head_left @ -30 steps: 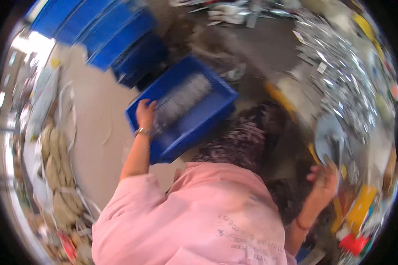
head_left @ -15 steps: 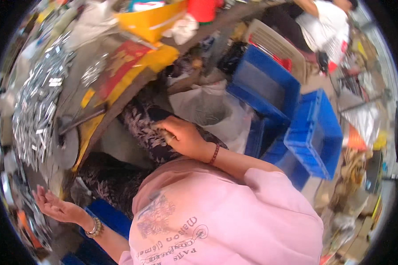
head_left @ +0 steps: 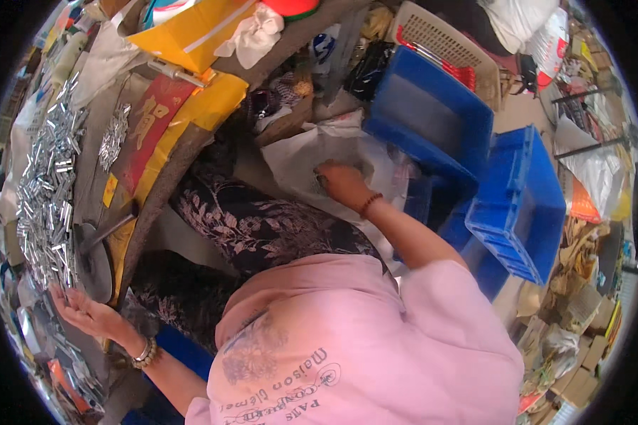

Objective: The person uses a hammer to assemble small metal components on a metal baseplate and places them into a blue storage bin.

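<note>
Pink printed T-shirt, dark floral trousers, beaded bracelets on both wrists.

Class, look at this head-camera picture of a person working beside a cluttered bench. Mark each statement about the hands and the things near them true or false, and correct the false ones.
1. The right hand rests on a white plastic bag. True.
2. The left hand grips a hammer. False: it is open, palm up, beside the heap of small silvery metal pieces.
3. The crates to the right are blue. True.
4. The right wrist is bare. False: it wears a beaded bracelet.
5. The person wears a pink top. True.
</note>
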`<state>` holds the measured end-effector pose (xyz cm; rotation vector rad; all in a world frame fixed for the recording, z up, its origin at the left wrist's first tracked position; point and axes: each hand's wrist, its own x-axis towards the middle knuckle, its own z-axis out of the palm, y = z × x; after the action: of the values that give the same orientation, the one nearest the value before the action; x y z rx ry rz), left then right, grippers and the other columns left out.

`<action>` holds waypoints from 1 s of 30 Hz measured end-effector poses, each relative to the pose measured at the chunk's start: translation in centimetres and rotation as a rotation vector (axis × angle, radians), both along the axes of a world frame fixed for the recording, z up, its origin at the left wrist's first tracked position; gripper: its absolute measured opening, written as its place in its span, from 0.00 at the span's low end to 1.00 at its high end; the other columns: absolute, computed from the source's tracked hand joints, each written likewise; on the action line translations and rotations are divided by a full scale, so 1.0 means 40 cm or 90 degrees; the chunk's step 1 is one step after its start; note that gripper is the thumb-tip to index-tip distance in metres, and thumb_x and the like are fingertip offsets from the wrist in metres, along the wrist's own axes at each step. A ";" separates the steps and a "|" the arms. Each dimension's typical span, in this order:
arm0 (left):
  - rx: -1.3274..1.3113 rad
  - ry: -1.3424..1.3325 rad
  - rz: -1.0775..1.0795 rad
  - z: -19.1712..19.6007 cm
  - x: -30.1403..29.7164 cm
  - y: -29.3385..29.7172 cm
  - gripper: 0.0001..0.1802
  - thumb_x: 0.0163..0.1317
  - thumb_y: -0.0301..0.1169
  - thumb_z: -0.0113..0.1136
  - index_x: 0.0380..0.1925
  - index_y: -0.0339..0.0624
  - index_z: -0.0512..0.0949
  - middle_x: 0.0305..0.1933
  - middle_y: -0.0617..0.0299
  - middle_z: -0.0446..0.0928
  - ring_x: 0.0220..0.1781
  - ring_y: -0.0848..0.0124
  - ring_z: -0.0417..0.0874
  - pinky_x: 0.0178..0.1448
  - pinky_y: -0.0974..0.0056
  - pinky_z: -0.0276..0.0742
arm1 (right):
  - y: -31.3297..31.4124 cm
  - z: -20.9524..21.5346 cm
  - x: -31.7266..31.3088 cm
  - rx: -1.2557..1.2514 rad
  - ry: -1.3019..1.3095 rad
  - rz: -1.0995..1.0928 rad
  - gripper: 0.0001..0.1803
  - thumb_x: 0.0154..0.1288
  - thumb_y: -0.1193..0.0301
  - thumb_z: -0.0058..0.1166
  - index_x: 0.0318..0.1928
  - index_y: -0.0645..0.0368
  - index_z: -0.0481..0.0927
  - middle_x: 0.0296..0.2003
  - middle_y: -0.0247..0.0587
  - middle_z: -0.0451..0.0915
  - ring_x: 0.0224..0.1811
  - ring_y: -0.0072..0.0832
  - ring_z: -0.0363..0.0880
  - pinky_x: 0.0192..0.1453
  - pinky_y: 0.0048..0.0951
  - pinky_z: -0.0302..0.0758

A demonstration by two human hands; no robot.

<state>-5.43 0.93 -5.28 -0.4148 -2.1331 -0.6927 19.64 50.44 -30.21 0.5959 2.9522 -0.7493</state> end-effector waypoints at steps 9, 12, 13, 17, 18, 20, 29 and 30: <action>-0.144 0.007 0.086 0.028 0.034 0.039 0.29 0.88 0.45 0.49 0.74 0.32 0.73 0.74 0.48 0.79 0.72 0.55 0.82 0.72 0.53 0.78 | -0.089 -0.321 0.399 -0.027 -0.291 0.139 0.14 0.73 0.67 0.53 0.45 0.58 0.91 0.47 0.53 0.92 0.49 0.53 0.93 0.53 0.53 0.87; -0.162 0.002 0.074 0.039 0.032 0.043 0.31 0.88 0.48 0.46 0.75 0.32 0.72 0.74 0.46 0.78 0.72 0.54 0.81 0.74 0.53 0.77 | -0.096 -0.395 0.419 -0.066 -0.051 -0.057 0.13 0.72 0.67 0.55 0.42 0.56 0.92 0.40 0.52 0.92 0.44 0.52 0.94 0.50 0.54 0.88; -0.147 -0.008 0.083 0.024 0.029 0.040 0.31 0.89 0.48 0.46 0.74 0.31 0.72 0.73 0.46 0.78 0.72 0.53 0.81 0.75 0.52 0.77 | -0.080 -0.386 0.393 -0.065 -0.053 -0.065 0.13 0.72 0.67 0.55 0.42 0.56 0.92 0.40 0.52 0.92 0.44 0.52 0.94 0.50 0.54 0.88; -0.095 -0.028 0.096 0.030 0.045 0.047 0.31 0.89 0.47 0.46 0.74 0.30 0.72 0.72 0.44 0.79 0.72 0.52 0.81 0.76 0.52 0.76 | -0.045 -0.221 0.102 0.051 -0.368 0.263 0.13 0.71 0.70 0.57 0.48 0.58 0.92 0.45 0.55 0.92 0.49 0.52 0.93 0.54 0.53 0.87; -0.093 -0.028 0.094 0.024 0.041 0.057 0.31 0.89 0.47 0.46 0.74 0.30 0.72 0.72 0.44 0.79 0.72 0.52 0.81 0.76 0.52 0.76 | -0.038 -0.207 0.058 0.049 -0.415 0.157 0.14 0.71 0.71 0.58 0.51 0.58 0.92 0.48 0.56 0.91 0.52 0.53 0.92 0.55 0.53 0.87; -0.060 -0.030 0.065 0.022 0.027 0.094 0.27 0.88 0.39 0.47 0.72 0.26 0.73 0.72 0.42 0.80 0.71 0.53 0.81 0.78 0.52 0.73 | 0.001 -0.383 0.035 0.054 -0.442 0.154 0.16 0.71 0.71 0.59 0.55 0.58 0.90 0.53 0.55 0.90 0.56 0.53 0.90 0.58 0.53 0.86; -0.126 -0.059 0.123 0.036 0.035 0.065 0.26 0.88 0.37 0.48 0.73 0.28 0.73 0.70 0.46 0.81 0.71 0.55 0.81 0.77 0.53 0.73 | 0.071 -0.407 -0.177 0.062 -0.273 0.240 0.25 0.67 0.65 0.64 0.64 0.55 0.85 0.62 0.51 0.84 0.68 0.50 0.82 0.74 0.51 0.77; -0.140 -0.066 0.127 0.046 0.039 0.066 0.26 0.88 0.37 0.48 0.73 0.28 0.73 0.70 0.46 0.81 0.71 0.55 0.81 0.77 0.53 0.73 | 0.072 -0.459 -0.145 0.075 -0.205 0.225 0.25 0.67 0.64 0.64 0.64 0.54 0.85 0.62 0.50 0.85 0.68 0.50 0.82 0.75 0.50 0.76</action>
<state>-3.88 3.58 -3.43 -0.2816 -2.3205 -0.3751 13.86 53.32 -48.57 0.1653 2.7008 -0.4050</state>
